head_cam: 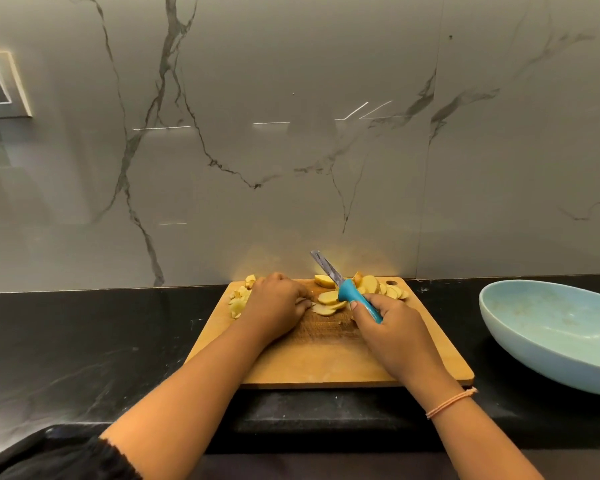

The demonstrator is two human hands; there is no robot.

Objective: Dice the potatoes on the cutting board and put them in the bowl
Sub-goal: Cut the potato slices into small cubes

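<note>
A wooden cutting board [326, 362] lies on the black counter. Yellow potato slices [328, 297] lie at its far middle, with more slices [392, 291] at the far right corner. A heap of diced pieces [239, 299] sits at the far left edge. My left hand [278, 306] rests on the board with curled fingers, its fingertips touching the middle slices. My right hand [392, 327] grips a knife by its teal handle [355, 296]; the blade [326, 268] points up and away, above the slices. A pale blue bowl [548, 334] stands to the right, with nothing visible inside.
A grey marble backsplash rises directly behind the board. The black counter [84, 341] extends to the left of the board. A wall fitting [0, 88] sits at the far left. Dark fabric [66, 459] shows at the bottom left.
</note>
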